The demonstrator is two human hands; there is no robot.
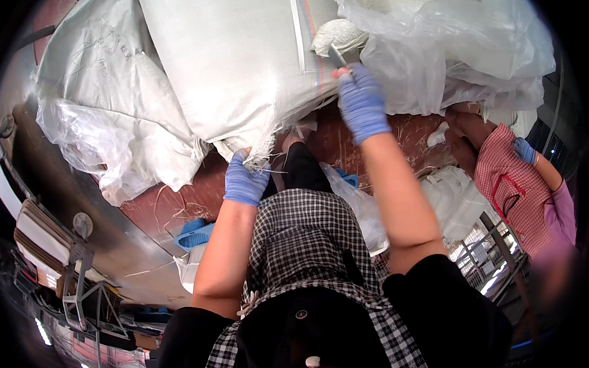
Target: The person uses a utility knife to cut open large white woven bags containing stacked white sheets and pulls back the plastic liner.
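Observation:
A large, full white woven sack [227, 58] lies in front of me, with thin coloured stripes near its right side. My left hand [246, 182], in a blue glove, is closed on its frayed near corner [260, 144], where loose strands hang out. My right hand [363, 105], also gloved in blue, is raised at the sack's right edge. Its fingers are wrapped round a knife, whose grey blade [336, 54] points up and to the left. The handle is hidden in the fist, and the arm is slightly blurred.
A second white sack [107, 67] with a plastic liner lies at left. Transparent plastic film [409, 65] covers bundles at the far right. Another person in a red checked apron [502, 185] is close on my right. Blue slippers [198, 238] lie near my left forearm on the reddish platform.

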